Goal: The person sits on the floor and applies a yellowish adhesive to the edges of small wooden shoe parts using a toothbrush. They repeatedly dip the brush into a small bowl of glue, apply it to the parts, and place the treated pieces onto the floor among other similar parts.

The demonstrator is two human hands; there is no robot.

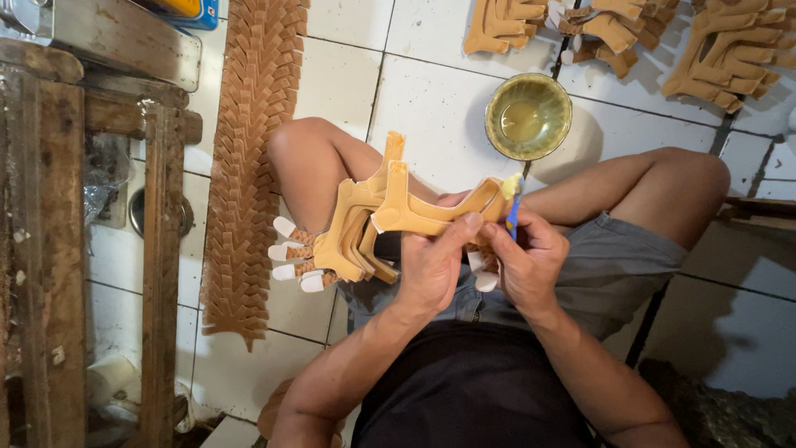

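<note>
I sit cross-legged on a white tiled floor. My left hand [433, 264] grips a stack of tan sandal straps [365, 224] with white tips, held over my lap. The top strap stretches to the right under my thumb. My right hand [528, 259] holds a small brush with a blue handle [513, 207], its yellowish tip touching the right end of that strap. A round bowl of yellowish glue [528, 116] stands on the floor just beyond my hands.
A long row of overlapped tan straps [253, 158] lies on the floor at left. More strap piles [730, 50] lie at the top right. A worn wooden frame [58, 241] stands along the left edge.
</note>
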